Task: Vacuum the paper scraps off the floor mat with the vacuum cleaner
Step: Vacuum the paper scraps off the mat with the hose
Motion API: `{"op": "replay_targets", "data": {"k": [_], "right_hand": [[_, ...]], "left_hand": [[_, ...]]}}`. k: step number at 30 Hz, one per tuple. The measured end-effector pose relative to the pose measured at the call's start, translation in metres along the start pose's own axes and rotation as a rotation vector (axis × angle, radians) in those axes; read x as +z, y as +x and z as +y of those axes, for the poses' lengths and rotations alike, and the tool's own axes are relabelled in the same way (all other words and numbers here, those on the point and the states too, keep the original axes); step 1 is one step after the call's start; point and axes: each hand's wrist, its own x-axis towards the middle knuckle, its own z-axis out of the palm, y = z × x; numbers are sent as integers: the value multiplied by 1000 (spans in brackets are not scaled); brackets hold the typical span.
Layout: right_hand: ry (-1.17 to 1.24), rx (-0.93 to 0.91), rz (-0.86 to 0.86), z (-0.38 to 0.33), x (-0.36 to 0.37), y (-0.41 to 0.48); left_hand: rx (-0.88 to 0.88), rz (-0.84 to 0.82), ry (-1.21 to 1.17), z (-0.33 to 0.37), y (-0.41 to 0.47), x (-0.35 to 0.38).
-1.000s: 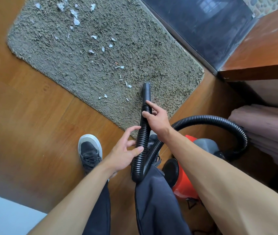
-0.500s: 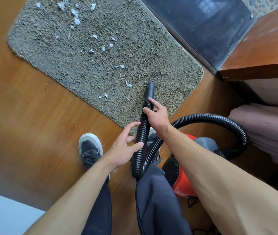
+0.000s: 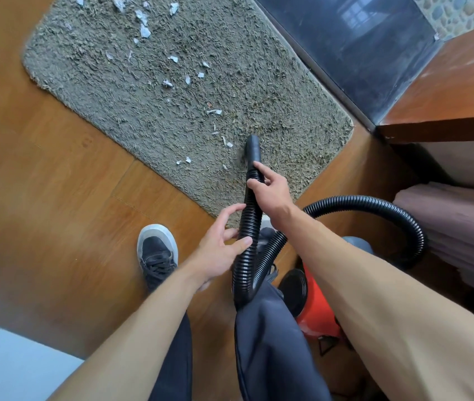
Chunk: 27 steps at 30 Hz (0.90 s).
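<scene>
A shaggy grey floor mat (image 3: 99, 82) lies on the wooden floor. Several white paper scraps (image 3: 144, 31) are strewn over its far and middle parts, and a few lie just left of the nozzle (image 3: 252, 149). The black ribbed vacuum hose (image 3: 374, 201) loops from the red vacuum cleaner (image 3: 314, 314) at my right leg up to that nozzle, which points at the mat's near right area. My right hand (image 3: 270, 189) grips the hose just behind the nozzle. My left hand (image 3: 221, 241) holds the hose lower down between thumb and fingers.
My left shoe (image 3: 156, 253) stands on the wooden floor (image 3: 42, 212) beside the mat. A dark glass panel (image 3: 360, 53) borders the mat's far right edge. A wooden ledge (image 3: 447, 105) and a pinkish cloth (image 3: 455, 227) sit at the right.
Both hands have slid a little forward along the hose, and the nozzle has edged slightly closer to the near scraps. The vacuum cleaner has stayed in place.
</scene>
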Motion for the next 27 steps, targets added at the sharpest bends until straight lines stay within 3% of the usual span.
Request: {"op": "replay_targets", "data": {"k": [11,19,27], "right_hand": [[64,77,130,13,-21,-1],[48,47,51,3,24,-7],[-170,-50,-78,-4,64,-17]], "left_hand": [[-11,-75,33,4,7,8],[6,-21,-36,-3,-9,-25],[-2,43,-133,-14,-32,-44]]}}
